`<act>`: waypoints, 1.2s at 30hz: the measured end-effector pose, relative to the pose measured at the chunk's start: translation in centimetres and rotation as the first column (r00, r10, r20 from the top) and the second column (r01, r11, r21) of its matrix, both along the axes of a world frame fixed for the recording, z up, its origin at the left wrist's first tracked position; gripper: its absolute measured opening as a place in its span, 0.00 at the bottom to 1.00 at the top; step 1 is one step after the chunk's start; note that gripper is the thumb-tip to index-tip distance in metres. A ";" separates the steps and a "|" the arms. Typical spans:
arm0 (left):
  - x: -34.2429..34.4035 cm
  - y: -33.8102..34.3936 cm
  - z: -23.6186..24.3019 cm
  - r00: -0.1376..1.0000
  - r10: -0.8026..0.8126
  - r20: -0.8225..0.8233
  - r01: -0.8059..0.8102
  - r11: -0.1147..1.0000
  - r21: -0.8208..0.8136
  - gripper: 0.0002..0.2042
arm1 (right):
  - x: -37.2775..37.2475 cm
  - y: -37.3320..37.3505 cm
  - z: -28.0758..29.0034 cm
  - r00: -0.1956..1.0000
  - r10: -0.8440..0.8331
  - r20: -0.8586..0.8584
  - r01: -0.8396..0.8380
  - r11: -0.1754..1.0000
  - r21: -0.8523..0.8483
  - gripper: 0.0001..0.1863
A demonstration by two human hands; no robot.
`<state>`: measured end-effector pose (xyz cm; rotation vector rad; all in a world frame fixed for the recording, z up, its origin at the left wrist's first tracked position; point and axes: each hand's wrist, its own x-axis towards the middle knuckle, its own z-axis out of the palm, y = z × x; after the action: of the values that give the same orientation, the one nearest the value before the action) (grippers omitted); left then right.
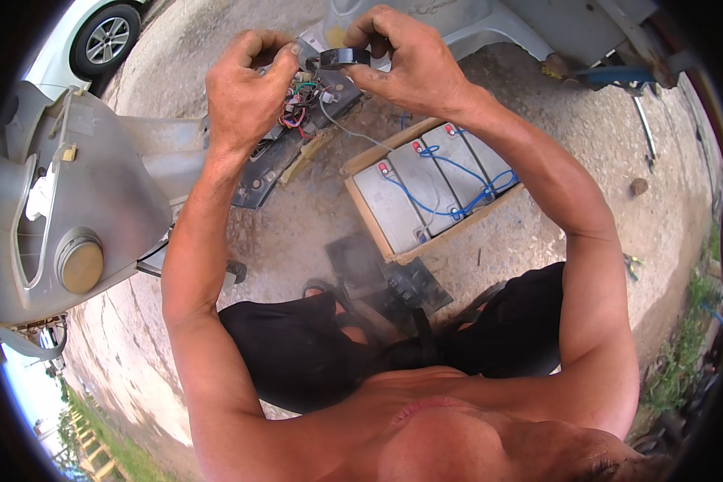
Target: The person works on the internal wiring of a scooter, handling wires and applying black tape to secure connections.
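Observation:
My right hand (414, 68) grips a roll of black tape (344, 58) between thumb and fingers, in front of me at the top of the view. Just to its left, my left hand (249, 92) is closed in a pinch, thumb against the fingers. What sits in that pinch is too small to make out. A dark piece shows in the gap between the hands. Below them lies a tangle of coloured wires with connectors (301, 100), on a dark panel (253, 186). A thin grey cable (345, 127) runs from there toward the batteries.
Several grey batteries (386, 205), joined by blue wires (410, 195), stand in a cardboard box (353, 197) on the ground. A grey vehicle body (112, 193) with a round cap (80, 261) is at the left. Pliers (633, 265) lie at the right. A parked car's wheel (106, 40) shows behind.

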<state>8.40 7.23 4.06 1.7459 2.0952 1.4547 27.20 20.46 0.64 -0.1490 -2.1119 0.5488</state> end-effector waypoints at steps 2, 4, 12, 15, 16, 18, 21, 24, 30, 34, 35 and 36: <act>-0.2 -0.1 0.4 0.989 -0.148 -0.026 0.149 0.988 0.034 0.14 | 0.1 0.1 0.6 0.991 0.066 0.120 -0.028 0.956 -0.292 0.13; 0.4 -0.1 0.6 0.933 -0.329 -0.147 0.337 0.941 0.031 0.16 | 0.3 0.2 0.8 0.982 0.104 0.155 -0.033 0.913 -0.407 0.14; 1.6 0.2 -0.2 0.927 -0.337 0.165 0.340 0.940 0.007 0.17 | 0.5 2.0 -0.8 0.964 0.266 -0.018 -0.242 0.845 -0.478 0.20; 1.2 0.2 -0.2 0.946 -0.317 -0.065 0.321 0.945 0.067 0.17 | 1.3 2.3 0.5 0.881 0.470 0.060 -0.323 0.689 -0.649 0.21; 1.2 0.3 -0.2 0.937 -0.336 -0.094 0.344 0.934 0.095 0.16 | 1.4 2.6 0.6 0.854 0.514 0.084 -0.335 0.665 -0.668 0.22; 1.4 0.2 0.0 0.928 -0.352 -0.124 0.366 0.923 0.119 0.16 | 1.3 2.8 0.4 0.823 0.558 0.104 -0.347 0.639 -0.687 0.23; 2.2 0.3 0.8 0.959 -0.237 -0.155 0.259 0.955 0.142 0.14 | 0.8 2.7 -0.7 0.862 0.505 0.045 -0.372 0.691 -0.619 0.23; 2.3 0.6 1.3 0.900 -0.100 -0.424 0.214 0.949 0.229 0.10 | 0.3 3.1 -1.0 0.888 0.441 -0.135 -0.440 0.724 -0.531 0.23; 3.1 0.3 1.1 0.873 -0.048 -0.486 0.175 0.959 0.221 0.07 | 1.3 1.8 2.0 0.923 0.364 0.125 -0.190 0.715 -0.673 0.21; 2.9 0.5 0.6 0.823 -0.018 -0.568 0.180 0.956 0.230 0.06 | 1.5 1.7 2.0 0.908 0.403 0.119 -0.215 0.690 -0.691 0.17; 2.9 0.5 0.5 0.798 -0.010 -0.603 0.181 0.957 0.225 0.05 | 1.6 1.7 2.1 0.898 0.420 0.129 -0.219 0.683 -0.697 0.16; 2.9 0.5 0.4 0.799 -0.011 -0.601 0.182 0.957 0.225 0.05 | 1.7 1.4 2.3 0.898 0.419 0.132 -0.216 0.683 -0.698 0.16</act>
<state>11.28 7.75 4.47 2.6745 2.0590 1.3331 28.92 21.85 2.93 -0.2752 -2.1234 1.5945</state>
